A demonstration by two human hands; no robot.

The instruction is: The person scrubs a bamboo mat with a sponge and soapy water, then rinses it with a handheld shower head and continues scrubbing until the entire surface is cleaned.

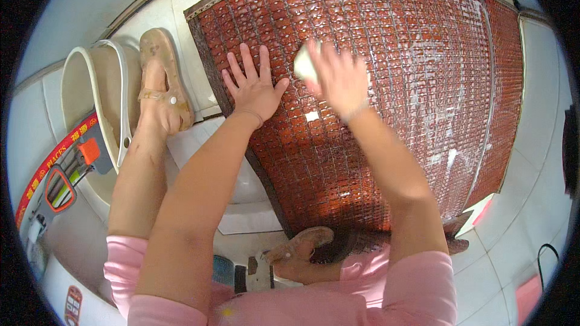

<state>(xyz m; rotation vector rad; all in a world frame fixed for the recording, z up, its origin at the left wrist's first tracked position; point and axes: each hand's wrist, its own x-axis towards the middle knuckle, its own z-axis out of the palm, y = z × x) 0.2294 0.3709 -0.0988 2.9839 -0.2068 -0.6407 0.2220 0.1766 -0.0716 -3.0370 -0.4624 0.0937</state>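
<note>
A reddish-brown mat (326, 163) made of small linked tiles, with a dark cloth border, lies spread over the floor. It looks wet, and whitish suds streak its right part. My left hand (255, 92) is open, pressed flat on the mat near its left border with the fingers spread. To the right of it, my right hand (341, 78) grips a pale, whitish block (305, 65) against the mat. The hand is blurred, and whether the block is soap or a sponge I cannot tell. A small white square (312, 116) shows on the mat below the block.
A beige bucket (90, 78) with a white handle stands at the left, beside my sandalled foot (158, 84). My other sandal (302, 244) is at the mat's near edge. Pale floor tiles (513, 217) run along the right, with a pink object (528, 296) at lower right.
</note>
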